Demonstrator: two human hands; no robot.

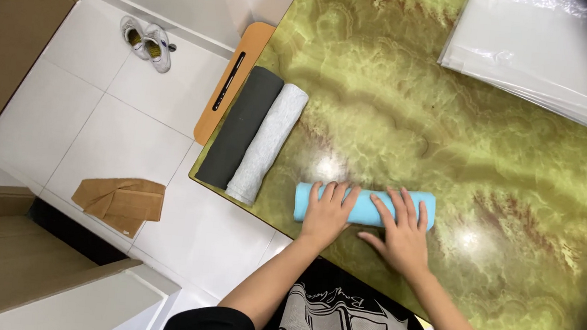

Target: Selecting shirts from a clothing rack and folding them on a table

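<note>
Blue towel roll (365,206) lies left-right; left hand (326,217), right hand (404,234) pressing flat, grips open.

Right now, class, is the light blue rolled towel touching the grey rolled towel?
No, the light blue towel lies apart from the grey towel, with bare green table between them.

Three rolled towels (365,206), two shoes (149,42), one brown cloth (121,202), one plastic stack (534,52).
</note>
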